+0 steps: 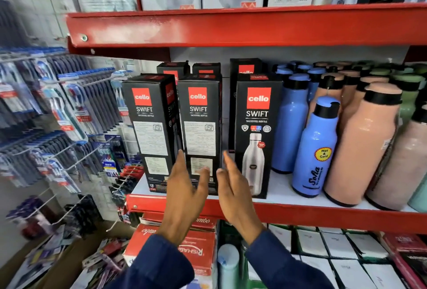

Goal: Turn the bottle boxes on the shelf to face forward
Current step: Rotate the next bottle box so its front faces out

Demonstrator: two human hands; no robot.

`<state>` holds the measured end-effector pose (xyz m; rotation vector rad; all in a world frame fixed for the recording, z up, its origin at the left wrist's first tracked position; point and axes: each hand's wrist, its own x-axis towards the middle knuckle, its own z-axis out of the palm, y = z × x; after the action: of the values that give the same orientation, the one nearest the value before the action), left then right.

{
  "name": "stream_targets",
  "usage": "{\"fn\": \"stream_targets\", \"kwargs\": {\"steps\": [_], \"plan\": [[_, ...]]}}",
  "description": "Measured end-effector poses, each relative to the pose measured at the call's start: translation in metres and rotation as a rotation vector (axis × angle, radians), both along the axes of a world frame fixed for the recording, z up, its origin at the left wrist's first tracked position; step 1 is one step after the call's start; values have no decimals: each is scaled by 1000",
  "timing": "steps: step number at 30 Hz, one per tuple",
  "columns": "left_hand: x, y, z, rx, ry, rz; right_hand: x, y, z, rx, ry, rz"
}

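Note:
Three black "cello SWIFT" bottle boxes stand in the front row of a red shelf [300,216]. The left box [150,127] and the middle box [199,124] show their text-and-label side. The right box [256,131] shows its bottle picture. More black boxes [245,69] stand behind them. My left hand [184,187] is open just in front of the middle box's lower part, fingers spread. My right hand [233,184] is open in the gap between the middle and right boxes. Neither hand grips anything.
Blue bottles [314,150] and peach bottles [362,145] crowd the shelf to the right of the boxes. Toothbrush packs [69,104] hang on hooks at the left. A red upper shelf [231,27] overhangs. Red cartons [196,249] and white boxes [335,247] sit below.

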<state>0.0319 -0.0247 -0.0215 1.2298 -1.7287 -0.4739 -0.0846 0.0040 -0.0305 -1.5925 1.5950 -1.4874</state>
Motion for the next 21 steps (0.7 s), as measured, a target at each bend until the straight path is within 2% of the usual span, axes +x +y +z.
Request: {"fn": "stream_targets", "kwargs": {"steps": [3,8,14,18,21], "plan": [[-2,-8,2,54,23,-25,4,-14,8,22,-85,-22],[2,-8,4,-50,78,-19,6,-17,7,-48,-216,-41],[4,2,1,-61,191,-35,17,3,4,-175,-353,-98],[7,4,2,-78,252,8,21,22,12,-275,-354,-81],[10,6,4,-63,300,8,20,29,17,-315,-260,-105]]}}
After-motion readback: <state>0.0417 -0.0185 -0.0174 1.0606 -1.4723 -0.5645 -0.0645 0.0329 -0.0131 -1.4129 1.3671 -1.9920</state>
